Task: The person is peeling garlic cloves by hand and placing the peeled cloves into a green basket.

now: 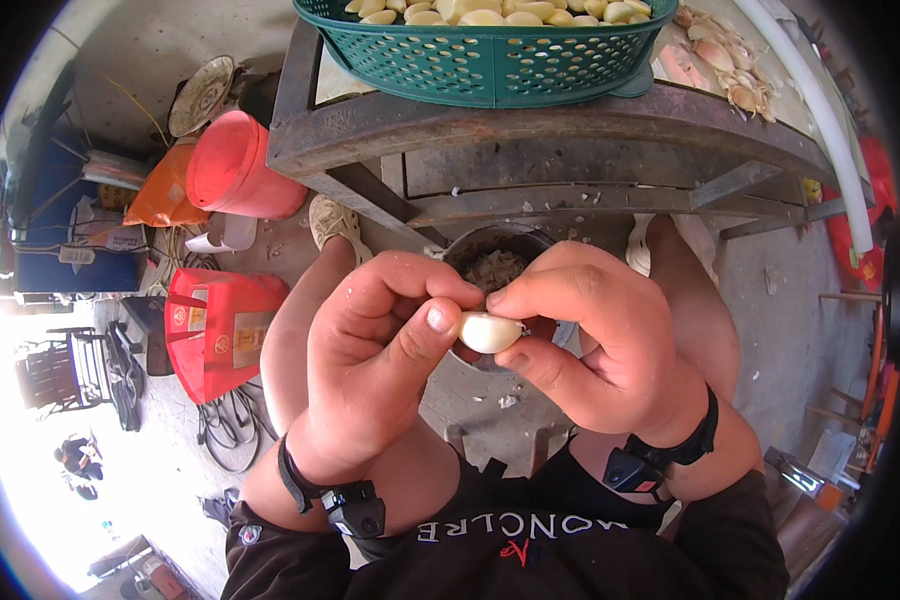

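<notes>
A pale peeled garlic clove point(487, 332) is held between my two hands, above a round metal bucket point(461, 244). My left hand point(390, 352) pinches its left end between thumb and forefinger. On the other end, the thumb and forefinger of my right hand point(592, 337) close around it. Dry scraps of garlic skin point(497, 266) lie in the bucket, which my hands partly hide. Ahead, a green perforated plastic basket point(450, 64) full of peeled cloves point(487, 11) stands on a metal-framed table point(555, 124).
Unpeeled garlic and loose skins point(727, 64) lie at the table's right, by a white pipe point(810, 97). To the left are a red bucket point(232, 165), a red bag point(225, 330) and black cables point(232, 431). Skin bits point(508, 401) dot the floor between my legs.
</notes>
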Tool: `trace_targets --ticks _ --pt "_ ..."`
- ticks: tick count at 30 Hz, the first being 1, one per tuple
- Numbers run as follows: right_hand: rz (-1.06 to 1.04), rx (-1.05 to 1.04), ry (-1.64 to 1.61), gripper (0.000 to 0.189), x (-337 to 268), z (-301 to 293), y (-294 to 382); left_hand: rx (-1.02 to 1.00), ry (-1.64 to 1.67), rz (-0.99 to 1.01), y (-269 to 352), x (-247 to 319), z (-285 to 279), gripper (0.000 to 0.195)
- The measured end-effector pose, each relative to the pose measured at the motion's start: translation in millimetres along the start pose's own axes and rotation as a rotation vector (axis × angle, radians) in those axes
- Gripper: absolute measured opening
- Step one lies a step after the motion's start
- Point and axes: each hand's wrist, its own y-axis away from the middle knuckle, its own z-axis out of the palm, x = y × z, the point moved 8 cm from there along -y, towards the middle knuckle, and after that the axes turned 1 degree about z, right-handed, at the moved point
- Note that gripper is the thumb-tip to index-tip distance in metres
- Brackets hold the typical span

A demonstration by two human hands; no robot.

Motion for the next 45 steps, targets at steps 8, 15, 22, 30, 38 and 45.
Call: trace_targets --ticks 8,15,22,30,38,45 --pt "-0.095 0.082 0.124 0.021 -5.4 -7.1 -0.3 -0.046 -0.142 0.021 0.9 5.3 14.5 0.027" --pt "-0.015 -0.023 0.184 0.015 -1.2 -3.2 1.1 -0.086 -0.794 0.238 2.8 22.1 17.7 0.029" --pt "0.411 -0.141 -0.23 0.02 27.4 3.6 12.9 -0.201 -0.888 0.311 -0.6 28.9 22.3 0.024" --pt "0.646 -0.135 -0.621 0.017 35.4 14.6 23.4 -0.255 -0.716 0.235 -2.8 24.2 20.2 0.02" --pt "0.525 -0.033 -0.428 0.012 33.7 2.4 15.8 -0.231 -0.367 0.193 -5.4 11.0 13.4 0.025" --pt "0.127 -0.141 0.015 0.024 8.9 1.5 2.2 -0.094 -0.173 0.014 0.4 3.7 10.5 0.03"
